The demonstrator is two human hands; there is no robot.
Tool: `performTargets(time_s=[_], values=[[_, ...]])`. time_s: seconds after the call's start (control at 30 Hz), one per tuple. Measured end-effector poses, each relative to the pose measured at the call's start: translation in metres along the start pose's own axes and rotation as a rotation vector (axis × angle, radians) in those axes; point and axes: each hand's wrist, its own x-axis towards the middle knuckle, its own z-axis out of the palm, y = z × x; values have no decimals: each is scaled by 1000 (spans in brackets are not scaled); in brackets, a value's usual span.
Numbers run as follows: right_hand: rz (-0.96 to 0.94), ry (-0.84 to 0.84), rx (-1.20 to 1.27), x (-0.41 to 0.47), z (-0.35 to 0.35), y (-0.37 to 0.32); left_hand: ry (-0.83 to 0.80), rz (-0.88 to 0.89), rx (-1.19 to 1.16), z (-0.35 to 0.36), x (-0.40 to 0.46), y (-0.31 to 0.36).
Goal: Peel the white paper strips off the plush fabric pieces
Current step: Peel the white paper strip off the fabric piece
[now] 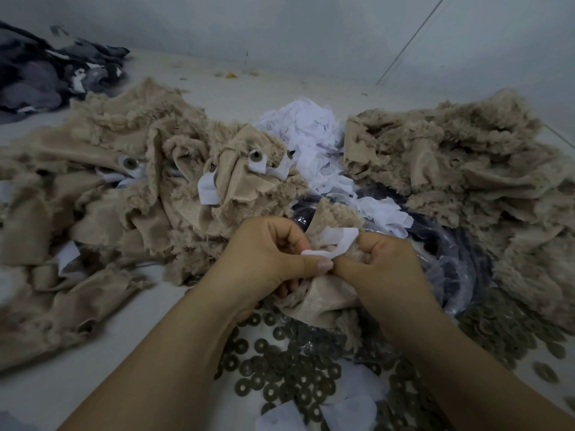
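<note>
Head view, hidden parts: the plush piece (323, 293) being worked on is lying mostly under both hands, only its fuzzy top and ribbed tan underside showing; the dark plastic bag (448, 253) just right of the hands is half buried under fabric, its contents not readable.
Head view, cut off: both forearms are running out of the bottom edge; the left fabric pile (102, 194) is running off the left edge.
Left hand (264, 253): fingers are curling closed, thumb pressing down on the near end of the white paper strip (333, 242).
Right hand (382, 262): fingers are clamping on the plush piece, thumb meeting the left thumb at the strip.
White paper strip: it is arching up between the two hands, partly lifted off the plush piece.
Paper heap (308, 135): loose white strips are lying beyond the hands, between the left fabric pile and the right fabric pile (466, 157).
Washers (289, 362): dark rings are lying scattered on the desk (193, 303) below the hands.
Grey cloth (46, 76): it is blurring at the far left.
</note>
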Motion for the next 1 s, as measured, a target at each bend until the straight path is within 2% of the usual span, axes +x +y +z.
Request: performTargets(time_s=[0.3, 0.67, 1.0], values=[[-13, 73, -92, 2, 0, 2, -58, -19, -45, -1, -3, 5], [-21, 73, -244, 2, 0, 4, 38, -72, 67, 3, -1, 3], [-61, -31, -166, 2, 0, -2, 49, -141, 159, 1, 0, 3]])
